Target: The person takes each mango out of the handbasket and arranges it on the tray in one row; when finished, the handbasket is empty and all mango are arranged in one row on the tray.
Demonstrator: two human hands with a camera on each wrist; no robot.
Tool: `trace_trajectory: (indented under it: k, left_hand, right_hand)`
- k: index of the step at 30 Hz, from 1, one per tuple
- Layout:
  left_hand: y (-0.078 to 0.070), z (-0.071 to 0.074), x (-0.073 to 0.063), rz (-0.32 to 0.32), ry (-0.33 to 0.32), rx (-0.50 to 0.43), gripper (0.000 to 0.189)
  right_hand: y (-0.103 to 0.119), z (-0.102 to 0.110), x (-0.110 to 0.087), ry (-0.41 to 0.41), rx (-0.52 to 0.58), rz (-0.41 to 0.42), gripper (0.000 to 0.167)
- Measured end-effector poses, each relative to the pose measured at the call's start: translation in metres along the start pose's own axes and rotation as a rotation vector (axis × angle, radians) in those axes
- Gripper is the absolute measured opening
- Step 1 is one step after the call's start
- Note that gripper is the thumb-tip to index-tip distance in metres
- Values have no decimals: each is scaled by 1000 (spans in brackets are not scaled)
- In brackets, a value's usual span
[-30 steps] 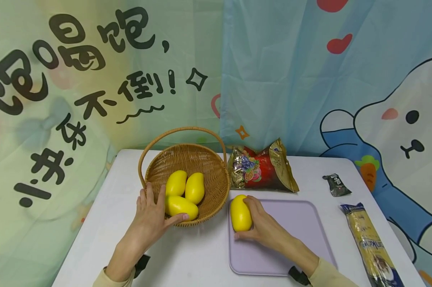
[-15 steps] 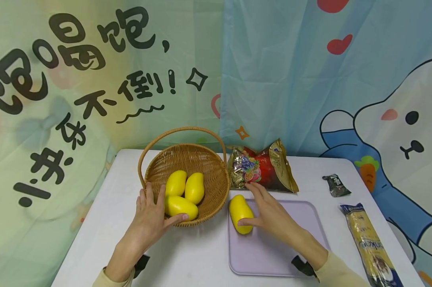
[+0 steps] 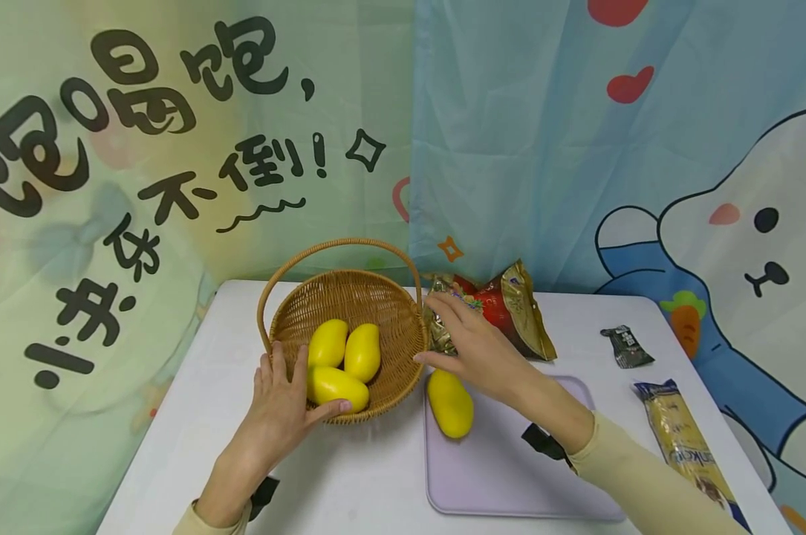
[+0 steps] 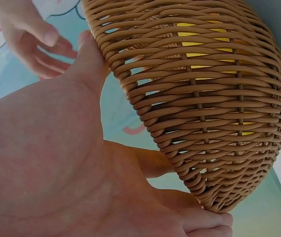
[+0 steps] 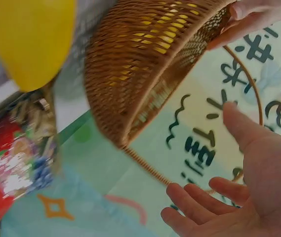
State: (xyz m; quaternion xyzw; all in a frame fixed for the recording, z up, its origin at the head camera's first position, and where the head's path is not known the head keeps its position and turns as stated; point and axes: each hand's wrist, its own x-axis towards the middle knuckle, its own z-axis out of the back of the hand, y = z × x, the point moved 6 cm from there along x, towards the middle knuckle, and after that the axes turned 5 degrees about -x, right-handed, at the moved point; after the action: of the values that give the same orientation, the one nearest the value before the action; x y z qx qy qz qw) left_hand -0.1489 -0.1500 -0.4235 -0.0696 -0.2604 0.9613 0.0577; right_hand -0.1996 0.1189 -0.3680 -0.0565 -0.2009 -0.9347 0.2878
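A brown wicker basket (image 3: pixel 397 319) with an arched handle stands at the middle back, holding three yellow mangoes (image 3: pixel 363 353). My left hand (image 3: pixel 278 397) rests on its left front rim, fingers fairly straight and spread. In the left wrist view the thumb and fingertips of that left hand (image 4: pixel 56 163) meet the rim of the basket (image 4: pixel 214 98). My right hand (image 3: pixel 479 343) is raised near the basket's right rim, its fingers extended and thumb apart. Nothing lies in that right hand (image 5: pixel 271 182) in the right wrist view. Another mango (image 3: pixel 450 406) lies on the lilac tray (image 3: pixel 509 483), below the right hand.
A red and gold snack bag (image 3: pixel 519 319) stands behind the tray, partly covered by the right hand. Farther right lie a small dark packet (image 3: pixel 626 347) and a long gold-and-blue package (image 3: pixel 690 438), partly behind the right sleeve. Printed cloths (image 3: pixel 349 89) hang behind the table.
My right hand has let go of the mango on the tray and moved up and left toward the basket's right rim. My left hand has stayed on the rim.
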Motion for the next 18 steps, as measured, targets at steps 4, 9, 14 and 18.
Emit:
trace_trajectory:
  k: [4, 9, 14, 18]
  left_hand:
    - [0, 0, 0, -4, -4, -2, 115]
    - [0, 0, 1, -9, -12, 1, 114]
    - [-1, 0, 0, -3, -5, 2, 115]
    - [-1, -1, 1, 8, 4, -18, 115]
  right_hand:
    - [16, -6, 19, 51, -42, 25, 78]
    - [30, -12, 47, 177, -63, 9, 78]
    - [35, -25, 75, 370, -32, -62, 82]
    - [37, -43, 90, 522, -32, -106, 87]
